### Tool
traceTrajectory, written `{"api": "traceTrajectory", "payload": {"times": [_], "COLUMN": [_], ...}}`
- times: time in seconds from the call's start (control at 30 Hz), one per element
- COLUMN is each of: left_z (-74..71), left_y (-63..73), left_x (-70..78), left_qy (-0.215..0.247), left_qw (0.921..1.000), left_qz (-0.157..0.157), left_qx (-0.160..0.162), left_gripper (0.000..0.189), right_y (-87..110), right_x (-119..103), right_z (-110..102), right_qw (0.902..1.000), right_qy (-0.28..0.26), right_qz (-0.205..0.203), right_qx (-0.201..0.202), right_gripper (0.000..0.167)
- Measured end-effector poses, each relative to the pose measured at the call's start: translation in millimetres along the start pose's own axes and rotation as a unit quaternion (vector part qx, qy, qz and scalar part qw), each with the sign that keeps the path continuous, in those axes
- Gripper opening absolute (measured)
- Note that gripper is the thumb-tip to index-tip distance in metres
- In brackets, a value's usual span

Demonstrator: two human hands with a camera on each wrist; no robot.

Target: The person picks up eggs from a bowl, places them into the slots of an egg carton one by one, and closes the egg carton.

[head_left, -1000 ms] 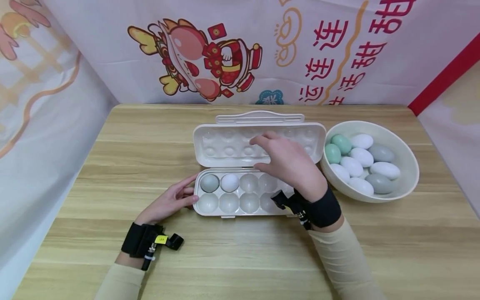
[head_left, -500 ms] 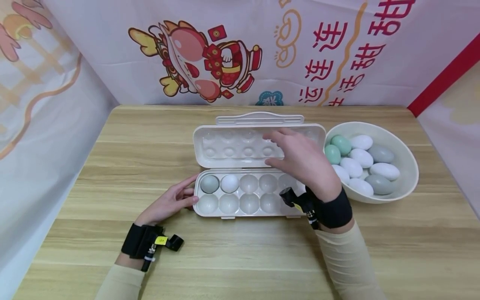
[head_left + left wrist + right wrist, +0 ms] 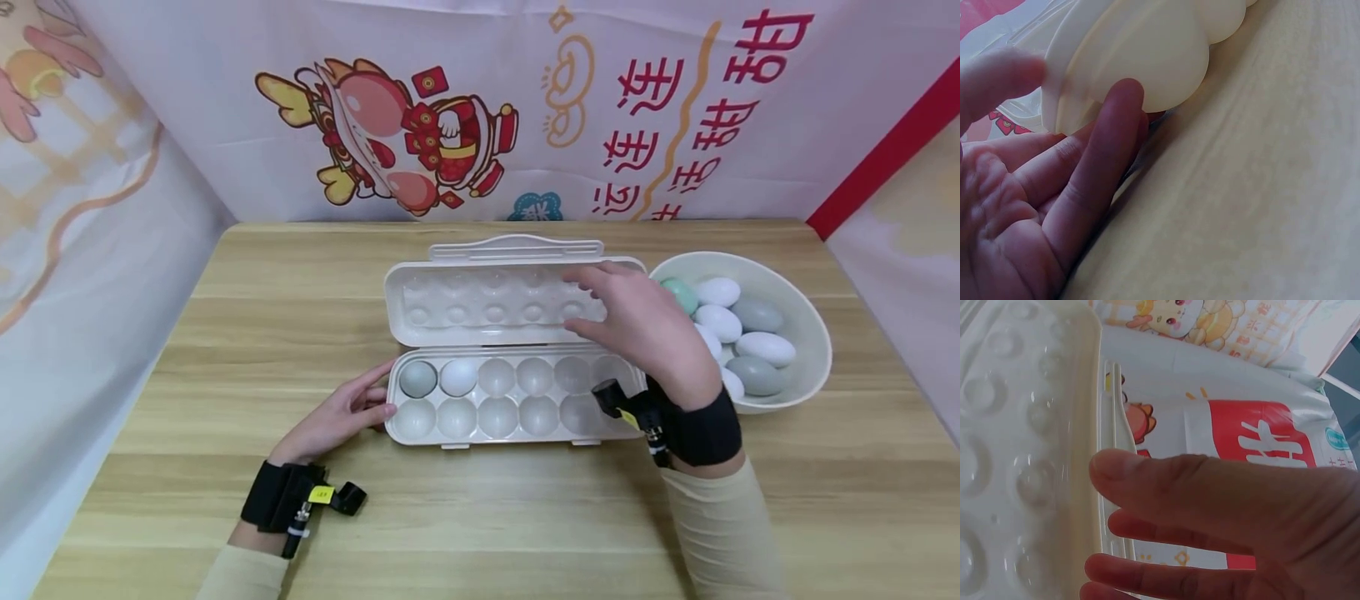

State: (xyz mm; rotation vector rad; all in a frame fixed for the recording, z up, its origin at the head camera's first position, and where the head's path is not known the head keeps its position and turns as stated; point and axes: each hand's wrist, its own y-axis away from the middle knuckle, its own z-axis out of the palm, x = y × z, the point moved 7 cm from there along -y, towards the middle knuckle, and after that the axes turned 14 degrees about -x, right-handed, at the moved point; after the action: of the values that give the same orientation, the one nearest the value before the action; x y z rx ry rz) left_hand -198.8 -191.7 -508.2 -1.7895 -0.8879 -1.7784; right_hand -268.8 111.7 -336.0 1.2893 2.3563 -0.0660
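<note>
A white plastic egg box [image 3: 480, 442] lies opened out on the table, its lid [image 3: 442, 329] folded back behind the tray. In the tray's back row, a grey-green egg [image 3: 417, 379] fills the leftmost cup and a white egg [image 3: 458, 377] the cup beside it. My left hand [image 3: 337, 417] grips the tray's left end between thumb and fingers; the left wrist view shows a fingertip [image 3: 1124, 94] against a cup's underside. Above the right part of the lid, my right hand [image 3: 652, 325] hovers with nothing in it, fingers spread apart from the thumb [image 3: 1166, 475].
A cream bowl [image 3: 813, 367] of white, grey and green eggs stands at the right of the box, partly hidden by my right hand and wrist. Printed cloth [image 3: 300, 183] hangs along the table's back edge. Wooden tabletop [image 3: 480, 533] stretches before the box.
My right hand has moved right, from over the middle of the lid toward the bowl, now covering some eggs. The left hand keeps its hold. The head view has tilted slightly upward.
</note>
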Motion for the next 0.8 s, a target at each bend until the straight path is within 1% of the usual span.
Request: {"api": "traceTrajectory", "payload": {"times": [0.23,0.43,0.67,0.8], "left_z": [1.3,1.0,0.1,0.2], "left_y": [4.7,4.4,1.9,0.2], "left_x": [-2.9,-1.8,-2.3,-2.0], "left_qy": [-0.002,-0.001,-0.006,-0.006], "left_qw": [1.0000,1.0000,0.9999,0.9999], "left_qz": [0.002,0.003,-0.010,-0.011], "left_qx": [0.006,0.007,0.004,0.002], "left_gripper": [0.067,0.068,0.068,0.068], "right_y": [12.8,20.8,25.9,27.0], "right_x": [23.7,40.1,54.0,62.4], "right_z": [-11.2,-16.8,-18.9,-19.4], "right_qw": [0.9990,0.9968,0.9944,0.9929], "right_qy": [0.020,0.036,0.071,0.087], "right_qz": [0.040,0.071,0.076,0.075], "right_qx": [-0.004,-0.011,-0.014,-0.028], "right_gripper": [0.050,0.054,0.052,0.050]}}
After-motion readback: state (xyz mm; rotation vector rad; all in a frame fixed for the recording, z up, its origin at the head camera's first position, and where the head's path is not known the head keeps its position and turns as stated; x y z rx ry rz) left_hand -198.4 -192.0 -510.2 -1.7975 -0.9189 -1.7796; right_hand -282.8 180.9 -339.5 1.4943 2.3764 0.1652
